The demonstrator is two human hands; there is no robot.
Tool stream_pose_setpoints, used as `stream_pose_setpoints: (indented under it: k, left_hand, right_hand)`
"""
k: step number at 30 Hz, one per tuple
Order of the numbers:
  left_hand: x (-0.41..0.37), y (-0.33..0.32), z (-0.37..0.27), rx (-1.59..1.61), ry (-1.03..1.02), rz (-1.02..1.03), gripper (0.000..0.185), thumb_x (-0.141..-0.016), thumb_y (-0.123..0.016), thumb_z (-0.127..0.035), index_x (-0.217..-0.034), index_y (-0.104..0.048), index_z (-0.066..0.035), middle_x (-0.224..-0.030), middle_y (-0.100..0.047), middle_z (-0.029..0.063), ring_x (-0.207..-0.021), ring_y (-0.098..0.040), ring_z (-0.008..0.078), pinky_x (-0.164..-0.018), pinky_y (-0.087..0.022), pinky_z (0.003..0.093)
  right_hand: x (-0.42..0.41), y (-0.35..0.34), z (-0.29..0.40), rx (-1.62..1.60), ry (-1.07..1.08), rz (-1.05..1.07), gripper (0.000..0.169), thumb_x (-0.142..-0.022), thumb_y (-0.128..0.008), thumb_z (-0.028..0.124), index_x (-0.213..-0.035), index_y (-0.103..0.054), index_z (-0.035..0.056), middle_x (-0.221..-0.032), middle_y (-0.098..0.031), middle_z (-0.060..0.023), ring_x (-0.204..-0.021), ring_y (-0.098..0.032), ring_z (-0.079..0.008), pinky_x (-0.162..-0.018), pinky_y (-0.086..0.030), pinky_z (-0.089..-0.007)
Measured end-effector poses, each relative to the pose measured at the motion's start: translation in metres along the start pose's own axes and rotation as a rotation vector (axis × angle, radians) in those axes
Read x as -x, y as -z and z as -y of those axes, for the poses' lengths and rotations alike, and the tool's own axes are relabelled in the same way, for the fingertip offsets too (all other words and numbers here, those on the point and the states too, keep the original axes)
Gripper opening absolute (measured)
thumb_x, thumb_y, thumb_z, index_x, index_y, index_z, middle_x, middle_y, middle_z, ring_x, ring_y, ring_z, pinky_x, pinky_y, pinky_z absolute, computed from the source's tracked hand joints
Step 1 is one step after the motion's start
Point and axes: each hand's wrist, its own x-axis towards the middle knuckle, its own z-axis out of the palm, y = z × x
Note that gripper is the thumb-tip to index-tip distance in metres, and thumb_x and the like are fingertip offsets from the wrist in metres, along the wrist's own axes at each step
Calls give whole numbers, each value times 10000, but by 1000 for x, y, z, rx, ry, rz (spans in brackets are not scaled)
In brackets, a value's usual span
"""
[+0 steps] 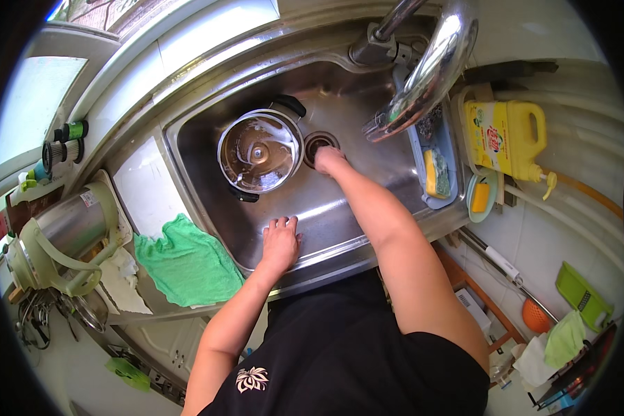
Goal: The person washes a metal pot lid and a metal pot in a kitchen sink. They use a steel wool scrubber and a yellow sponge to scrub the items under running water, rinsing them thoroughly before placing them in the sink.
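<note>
My right hand (330,159) reaches down to the drain (320,140) in the stainless steel sink (312,203). Its fingertips are hidden over the drain opening, so any thing held there cannot be seen. Left of it stands a round metal pot (260,151) with black side handles, foam streaks and a little liquid inside. My left hand (282,242) rests palm down near the sink's front edge, fingers slightly apart and holding nothing. The chrome faucet (437,73) arches over the sink's right part; no water is seen running.
A blue-grey caddy (434,166) at the right holds a yellow-green sponge (437,173) and a scourer. Beyond it stands a yellow detergent jug (504,138). To the left are a green cloth (187,262) and a thermos jug (67,229). A window (41,99) lies at upper left.
</note>
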Motion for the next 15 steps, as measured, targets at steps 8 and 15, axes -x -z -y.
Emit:
stream_pose_setpoints:
  k: [8, 15]
  left_hand:
    - [5, -5, -2, -147, -23, 4, 348, -859, -626, -209, -1168, -595, -54, -1157, -578, 156, -1145, -505, 355, -914, -409, 503]
    - [4, -9, -2, -111, -9, 8, 311, -871, -585, -179, -1154, -598, -51, -1123, -585, 153, -1115, -516, 349, -897, -414, 502]
  right_hand:
    - [-8, -10, -35, -367, 109, -280, 282, -803, -597, 120, -1052, -703, 43, -1035, -706, -169, -1001, -673, -336, -855, -535, -442]
    - [12, 9, -146, -528, -770, -688, 269, -874, -556, 175, -1067, -665, 23, -1141, -662, -199, -1011, -652, -422, -849, -546, -454]
